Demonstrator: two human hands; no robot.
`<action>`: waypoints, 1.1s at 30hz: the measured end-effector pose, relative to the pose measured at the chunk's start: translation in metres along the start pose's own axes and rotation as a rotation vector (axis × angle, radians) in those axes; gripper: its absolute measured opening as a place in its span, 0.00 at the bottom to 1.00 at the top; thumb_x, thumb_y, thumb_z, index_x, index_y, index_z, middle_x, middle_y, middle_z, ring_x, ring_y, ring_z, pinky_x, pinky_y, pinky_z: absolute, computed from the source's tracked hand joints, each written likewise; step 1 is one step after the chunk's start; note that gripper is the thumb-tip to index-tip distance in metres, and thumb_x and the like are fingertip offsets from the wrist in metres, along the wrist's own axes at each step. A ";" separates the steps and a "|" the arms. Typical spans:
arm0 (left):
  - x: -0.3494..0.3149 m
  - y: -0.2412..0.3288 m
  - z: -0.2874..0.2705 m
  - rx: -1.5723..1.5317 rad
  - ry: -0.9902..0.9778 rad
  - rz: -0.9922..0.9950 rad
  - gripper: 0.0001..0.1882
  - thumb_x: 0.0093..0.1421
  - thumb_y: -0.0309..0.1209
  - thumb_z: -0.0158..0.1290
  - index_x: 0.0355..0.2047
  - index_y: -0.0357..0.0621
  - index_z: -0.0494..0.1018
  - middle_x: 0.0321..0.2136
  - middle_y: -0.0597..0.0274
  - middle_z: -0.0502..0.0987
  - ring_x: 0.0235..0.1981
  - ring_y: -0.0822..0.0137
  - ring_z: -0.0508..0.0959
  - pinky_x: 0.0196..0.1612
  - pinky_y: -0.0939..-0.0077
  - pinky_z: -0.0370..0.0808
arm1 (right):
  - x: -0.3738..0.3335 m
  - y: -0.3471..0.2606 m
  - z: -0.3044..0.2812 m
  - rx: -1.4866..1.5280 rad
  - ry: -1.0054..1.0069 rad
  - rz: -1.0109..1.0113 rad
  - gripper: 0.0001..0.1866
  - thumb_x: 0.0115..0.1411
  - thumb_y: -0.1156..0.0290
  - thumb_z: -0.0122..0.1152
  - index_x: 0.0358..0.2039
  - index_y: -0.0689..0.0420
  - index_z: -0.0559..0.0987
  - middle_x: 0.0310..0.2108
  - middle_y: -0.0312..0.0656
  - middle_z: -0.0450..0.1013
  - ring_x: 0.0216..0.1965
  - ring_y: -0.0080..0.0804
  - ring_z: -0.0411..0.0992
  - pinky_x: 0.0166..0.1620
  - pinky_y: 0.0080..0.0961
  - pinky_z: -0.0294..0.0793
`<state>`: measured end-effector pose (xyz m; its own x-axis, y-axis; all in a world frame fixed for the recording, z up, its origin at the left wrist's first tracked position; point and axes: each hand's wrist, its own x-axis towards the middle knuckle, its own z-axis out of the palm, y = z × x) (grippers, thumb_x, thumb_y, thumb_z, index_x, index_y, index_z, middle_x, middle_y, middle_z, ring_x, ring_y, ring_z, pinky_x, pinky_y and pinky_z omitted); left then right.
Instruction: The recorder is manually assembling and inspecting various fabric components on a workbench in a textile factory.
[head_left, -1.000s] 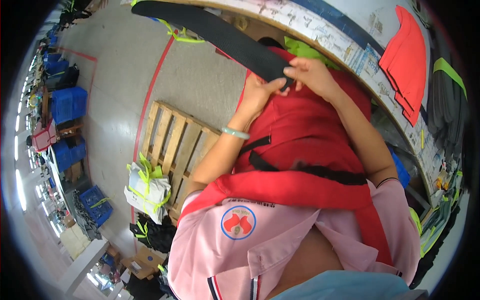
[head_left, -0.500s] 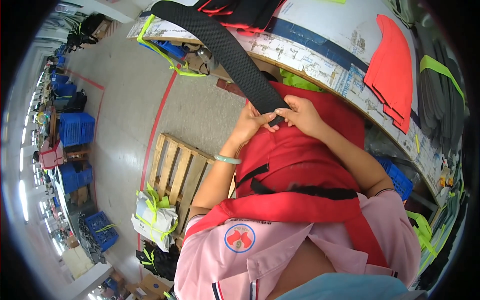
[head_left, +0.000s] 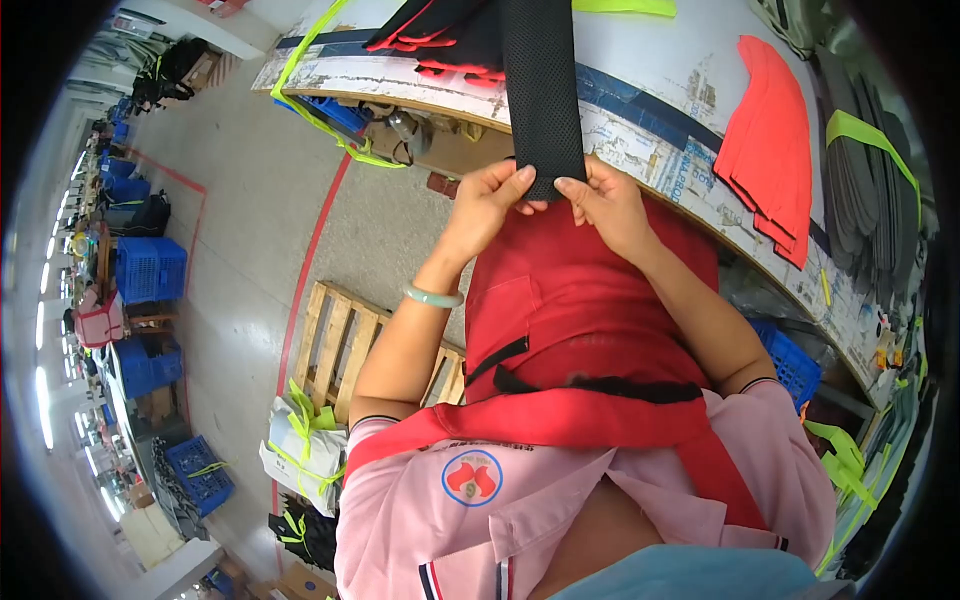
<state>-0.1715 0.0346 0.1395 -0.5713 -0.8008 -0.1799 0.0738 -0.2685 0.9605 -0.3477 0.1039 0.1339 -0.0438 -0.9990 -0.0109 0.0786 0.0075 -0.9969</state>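
Note:
A long strip of black mesh fabric point(head_left: 545, 100) runs from the table top over its front edge toward me. My left hand point(head_left: 490, 205) pinches the left corner of its near end, thumb on top and fingers underneath. At the right corner, my right hand point(head_left: 608, 205) grips the same end in the same way. The strip is stretched flat between the two thumbs, just above my red apron point(head_left: 600, 310). Its far end runs out at the top of the view.
Black pieces with red edges point(head_left: 440, 40) lie left of the strip on the table point(head_left: 640, 150). To the right are red cut pieces point(head_left: 765, 150) and a tied grey stack point(head_left: 865, 170). A wooden pallet point(head_left: 340, 340) and a white bundle point(head_left: 300, 450) are on the floor at left.
Both hands have moved up toward the table with the strip's end. The strip has swung from slanting leftward to nearly straight ahead, and its near end now shows flat and wider.

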 end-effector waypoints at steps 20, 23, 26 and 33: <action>0.034 0.050 -0.007 -0.241 0.012 0.065 0.07 0.64 0.29 0.50 0.38 0.38 0.69 0.24 0.62 0.75 0.15 0.71 0.74 0.19 0.78 0.73 | 0.017 -0.013 0.003 0.088 -0.007 -0.045 0.14 0.68 0.62 0.48 0.43 0.60 0.72 0.22 0.33 0.69 0.20 0.15 0.64 0.24 0.12 0.65; 0.073 0.078 -0.038 -0.219 0.048 0.083 0.06 0.62 0.29 0.52 0.34 0.40 0.68 0.20 0.64 0.71 0.15 0.71 0.72 0.19 0.79 0.73 | 0.014 -0.005 -0.008 0.002 -0.053 0.001 0.14 0.69 0.64 0.46 0.42 0.61 0.74 0.22 0.34 0.69 0.20 0.16 0.65 0.25 0.12 0.66; 0.109 0.078 -0.078 -0.177 0.030 -0.077 0.07 0.61 0.30 0.54 0.32 0.41 0.69 0.19 0.63 0.70 0.17 0.72 0.71 0.19 0.80 0.73 | 0.003 0.013 -0.013 -0.043 -0.055 0.056 0.13 0.68 0.65 0.46 0.38 0.61 0.75 0.21 0.34 0.68 0.20 0.16 0.65 0.25 0.13 0.67; 0.123 0.067 -0.107 -0.055 0.135 -0.169 0.12 0.62 0.36 0.54 0.26 0.46 0.65 0.17 0.67 0.66 0.17 0.73 0.67 0.20 0.77 0.66 | -0.020 0.032 -0.026 -0.074 -0.183 0.233 0.11 0.67 0.68 0.47 0.37 0.60 0.76 0.22 0.32 0.69 0.23 0.14 0.65 0.28 0.12 0.67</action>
<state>-0.1490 -0.1394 0.1587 -0.4652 -0.8052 -0.3678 0.0324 -0.4307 0.9019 -0.3699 0.1256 0.0999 0.1473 -0.9613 -0.2326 -0.0075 0.2341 -0.9722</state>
